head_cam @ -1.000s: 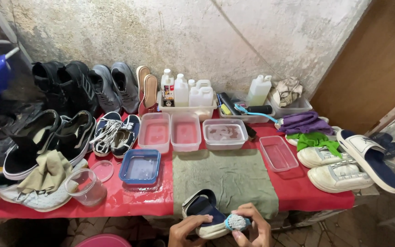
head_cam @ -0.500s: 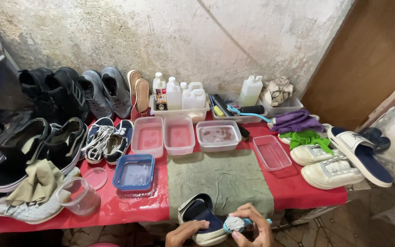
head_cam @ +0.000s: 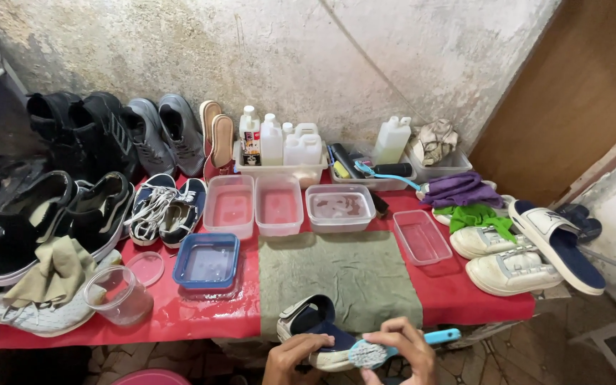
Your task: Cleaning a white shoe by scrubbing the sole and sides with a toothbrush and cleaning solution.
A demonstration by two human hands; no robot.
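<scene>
My left hand grips a navy slide sandal with a white sole at the near edge of the table, in front of the green towel. My right hand holds a blue-handled brush whose pale bristle head presses against the sandal's sole edge. The handle sticks out to the right. Both hands are cut off by the bottom of the frame.
A red-covered table carries several clear tubs, a blue-rimmed tub, a plastic jar and bottles. Dark shoes crowd the left. White sneakers, a navy slide and cloths lie right.
The brush has shifted along the sandal's sole, and its blue handle now shows further out to the right. The camera view dipped slightly.
</scene>
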